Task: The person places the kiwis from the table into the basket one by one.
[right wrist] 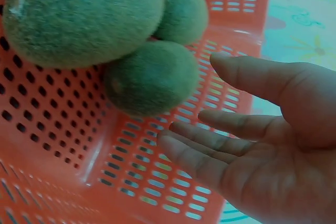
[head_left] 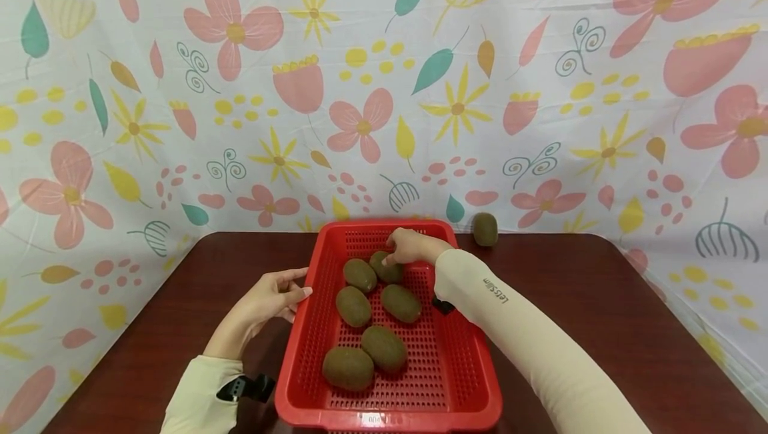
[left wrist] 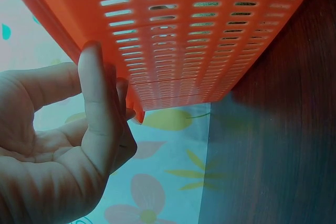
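Observation:
A red plastic basket (head_left: 384,419) with perforated walls holds several brown fuzzy kiwis, among them one kiwi (head_left: 401,303) near the middle. My right hand (head_left: 413,247) reaches into its far end, beside the farthest kiwi (head_left: 384,270). In the right wrist view, the spread fingers and thumb of this hand (right wrist: 273,140) stand next to a kiwi (right wrist: 152,78), apart from it. At the basket's left side, my left hand (head_left: 270,301) touches the outer edge of the rim. The left wrist view shows its fingertips against the red rim (left wrist: 58,35).
Another kiwi (head_left: 485,229) sits on the far edge of the dark brown table (head_left: 558,294), right of the basket. A white cloth (head_left: 384,154) with flowers and leaves hangs behind the table and along its sides.

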Available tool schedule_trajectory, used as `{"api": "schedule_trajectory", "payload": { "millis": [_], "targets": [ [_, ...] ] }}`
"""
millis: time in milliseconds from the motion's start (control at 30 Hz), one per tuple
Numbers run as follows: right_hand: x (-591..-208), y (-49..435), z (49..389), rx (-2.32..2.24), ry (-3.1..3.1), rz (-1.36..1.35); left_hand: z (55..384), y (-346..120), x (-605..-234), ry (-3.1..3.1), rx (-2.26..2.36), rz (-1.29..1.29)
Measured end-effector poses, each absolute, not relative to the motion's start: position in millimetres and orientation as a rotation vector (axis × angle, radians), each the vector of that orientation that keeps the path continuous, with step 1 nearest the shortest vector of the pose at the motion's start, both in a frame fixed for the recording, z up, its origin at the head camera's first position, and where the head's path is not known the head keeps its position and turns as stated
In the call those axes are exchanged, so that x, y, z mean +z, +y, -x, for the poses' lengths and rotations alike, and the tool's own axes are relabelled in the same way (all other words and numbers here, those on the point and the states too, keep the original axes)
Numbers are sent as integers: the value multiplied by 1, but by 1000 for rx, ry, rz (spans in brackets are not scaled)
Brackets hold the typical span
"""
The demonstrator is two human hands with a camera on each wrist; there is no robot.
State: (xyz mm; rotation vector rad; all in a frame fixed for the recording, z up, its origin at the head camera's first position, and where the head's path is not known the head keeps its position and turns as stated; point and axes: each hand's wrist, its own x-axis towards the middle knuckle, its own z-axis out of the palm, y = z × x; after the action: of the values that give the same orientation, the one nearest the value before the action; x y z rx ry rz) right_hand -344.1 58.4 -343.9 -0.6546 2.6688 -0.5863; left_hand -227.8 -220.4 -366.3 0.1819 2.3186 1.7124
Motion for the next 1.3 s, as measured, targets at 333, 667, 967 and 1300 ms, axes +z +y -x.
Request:
{"api": "schedule_trajectory", "payload": {
  "millis": [333,667,967,1300],
  "targets": [
    [-320,77,344,-726,2663,781,228,-221,-369,2313,1719,-193],
    [-313,123,352,-1069,2816,770,228,-222,-368,2307,1725,-210],
    [-339,184,364,-1333,2974,692,228,-223,-369,2299,1725,-206],
    [-374,233,372,-1458,3022,461,228,-223,-367,2312,1729,-183]
  ]
}}
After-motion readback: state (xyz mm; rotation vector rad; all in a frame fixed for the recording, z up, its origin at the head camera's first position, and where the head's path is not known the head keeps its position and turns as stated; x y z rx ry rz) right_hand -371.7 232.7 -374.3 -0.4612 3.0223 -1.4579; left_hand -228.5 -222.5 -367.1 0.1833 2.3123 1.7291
